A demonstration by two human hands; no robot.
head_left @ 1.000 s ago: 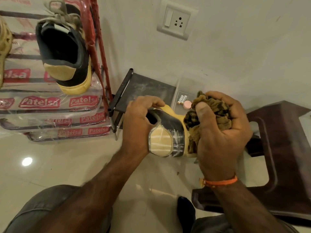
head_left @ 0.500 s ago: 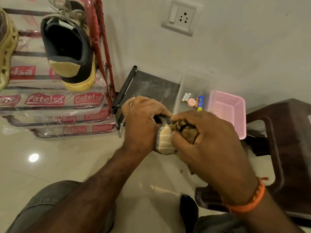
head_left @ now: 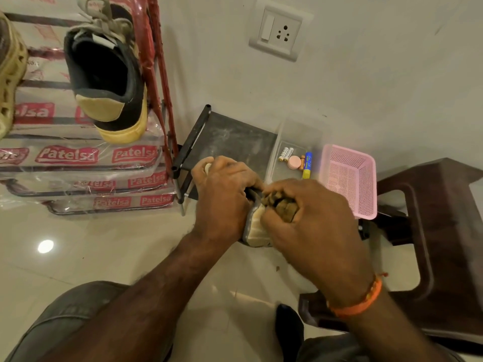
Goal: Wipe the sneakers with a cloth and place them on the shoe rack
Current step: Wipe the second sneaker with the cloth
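Note:
My left hand [head_left: 222, 199] grips a black and tan sneaker [head_left: 257, 228] from its left side, held above the floor; only the heel shows between my hands. My right hand [head_left: 311, 223] holds a bunched brown patterned cloth [head_left: 278, 206] and presses it onto the sneaker's heel and top. The matching sneaker [head_left: 109, 82] stands heel-down on the red shoe rack [head_left: 156, 74] at the upper left, its laces at the top.
A beige clog [head_left: 10, 74] sits on the rack's left edge. Behind my hands are a small black stand [head_left: 230, 137], a clear box [head_left: 295, 142] with batteries, and a pink basket [head_left: 350, 178]. A dark brown stool [head_left: 444, 231] stands right. A wall socket [head_left: 279, 35] is above.
My right hand has come down with the cloth from beside the sneaker onto its heel, covering most of it. The sneaker sits lower and the pink basket has come into sight.

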